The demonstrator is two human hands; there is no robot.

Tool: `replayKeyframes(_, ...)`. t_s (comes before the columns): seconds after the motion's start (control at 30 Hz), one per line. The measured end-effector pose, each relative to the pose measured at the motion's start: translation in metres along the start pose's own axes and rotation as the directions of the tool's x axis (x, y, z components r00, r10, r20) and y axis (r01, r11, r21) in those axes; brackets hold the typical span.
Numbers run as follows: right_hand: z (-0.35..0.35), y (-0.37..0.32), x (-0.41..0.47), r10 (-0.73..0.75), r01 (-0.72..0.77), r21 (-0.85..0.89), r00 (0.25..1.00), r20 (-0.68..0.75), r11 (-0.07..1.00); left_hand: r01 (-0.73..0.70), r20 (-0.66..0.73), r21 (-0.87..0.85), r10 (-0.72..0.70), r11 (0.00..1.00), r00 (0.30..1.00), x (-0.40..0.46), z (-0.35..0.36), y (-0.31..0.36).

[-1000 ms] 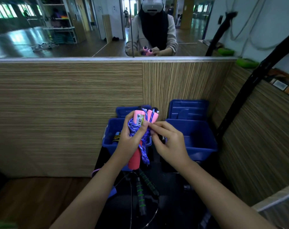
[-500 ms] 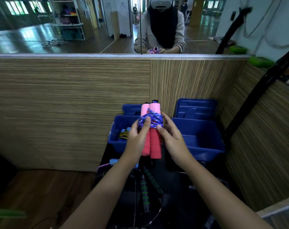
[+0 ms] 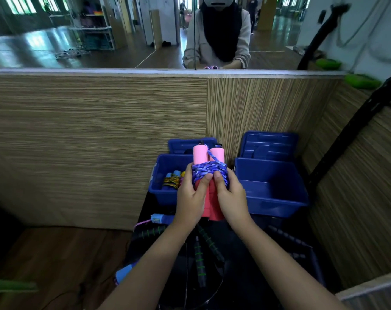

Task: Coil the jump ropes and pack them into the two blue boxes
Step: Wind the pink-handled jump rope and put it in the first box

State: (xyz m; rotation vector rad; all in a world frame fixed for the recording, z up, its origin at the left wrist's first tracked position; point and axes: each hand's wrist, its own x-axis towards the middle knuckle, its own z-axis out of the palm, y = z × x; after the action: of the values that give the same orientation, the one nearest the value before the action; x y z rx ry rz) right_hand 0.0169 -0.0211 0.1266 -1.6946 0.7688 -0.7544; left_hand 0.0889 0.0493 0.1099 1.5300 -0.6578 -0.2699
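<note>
Two hands hold a coiled jump rope (image 3: 209, 175) upright in front of two blue boxes set against a wood-grain wall panel (image 3: 96, 142). The rope's two pink foam handles (image 3: 200, 154) sit side by side, long axis running near vertical, top ends pointing up and slightly away from the person, bottom ends pointing down toward the wrists. Blue-purple braided cord (image 3: 209, 170) is wound crosswise round both handles approx. at mid-length, w/ one strand running up between the handle tops.

The left hand (image 3: 190, 198) grips the left handle from the side, thumb laid on the cord wrap. The right hand (image 3: 231, 199) grips the right handle likewise, fingers curled round the bundle, thumb on the cord. Thumbs sit just beside each other at the wrap.

The bundle hovers over the near rim of the left blue box (image 3: 165, 195), which holds another coiled rope w/ blue handles (image 3: 173, 180) and yellow-dark cord. The right blue box (image 3: 277, 200) stands just beside it, lid (image 3: 270, 145) leaning up behind; inside shows only blue walls.

Below the hands, on a dark surface, lie black handles w/ green rings (image 3: 200, 262) and thin black cord, plus a blue handle (image 3: 161, 219) w/ pink cord at left. A mirror (image 3: 78, 32) above the panel reflects the person.
</note>
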Motion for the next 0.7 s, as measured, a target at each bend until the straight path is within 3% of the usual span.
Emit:
replayKeyframes(0.33, 0.035, 0.021, 0.016, 0.095, -0.096, 0.030, 0.995, 0.019, 0.995, 0.051, 0.094, 0.108, -0.061, 0.993, 0.994, 0.027, -0.021, -0.043)
replayKeyframes(0.4, 0.040, 0.026, 0.018, 0.100, -0.104, 0.034, 0.990, 0.099, 0.994, 0.113, 0.093, 0.080, -0.120, 0.990, 0.988, 0.033, -0.028, -0.049)
replayKeyframes(0.47, 0.039, 0.025, 0.019, 0.057, -0.079, 0.075, 0.962, 0.268, 0.994, 0.179, 0.109, 0.046, -0.183, 0.983, 0.977, 0.043, -0.035, -0.057)
replayKeyframes(0.57, 0.028, 0.017, 0.024, 0.038, -0.078, 0.048, 0.827, 0.560, 0.996, 0.216, 0.120, 0.000, -0.214, 0.976, 0.969, 0.058, -0.043, -0.065)
replayKeyframes(0.7, 0.024, 0.021, 0.043, 0.075, 0.046, -0.172, 0.769, 0.635, 0.984, 0.257, 0.134, -0.016, -0.253, 0.966, 0.958, 0.070, -0.045, -0.072)
